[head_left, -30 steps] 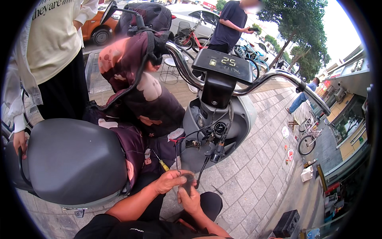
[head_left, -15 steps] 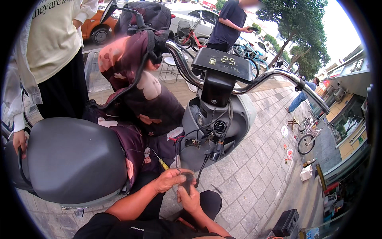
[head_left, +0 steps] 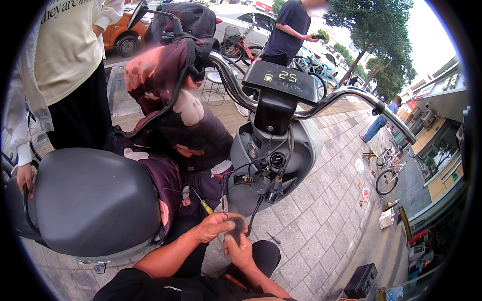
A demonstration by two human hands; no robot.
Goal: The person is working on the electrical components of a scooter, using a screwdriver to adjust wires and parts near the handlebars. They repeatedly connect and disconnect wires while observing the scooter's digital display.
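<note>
Both my hands meet low in the middle, in front of an electric scooter's front shell (head_left: 312,143). My left hand (head_left: 212,228) grips a small dark rounded piece (head_left: 235,230) from the left, thumb across it. From below, my right hand (head_left: 241,253) pinches the same piece; its exact kind is unclear. A black cable (head_left: 256,210) runs down beside it from loose black connectors (head_left: 274,189) and wires at the scooter's open front. Red-tipped wires (head_left: 222,175) stick out nearby. Just beyond my left hand lies a screwdriver (head_left: 206,206) with a yellow handle.
A chrome handlebar (head_left: 346,91) with a lit display (head_left: 281,83) rises ahead. The dark seat (head_left: 98,200) is at left, beside a patterned quilted cover (head_left: 201,135). One person (head_left: 70,65) holds the seat's rear rail. A black box (head_left: 361,281) stands lower right; a thin tool (head_left: 273,237) lies on the paving.
My hands and the dark piece keep practically the same position. In the distance at right, a person in jeans has turned slightly.
</note>
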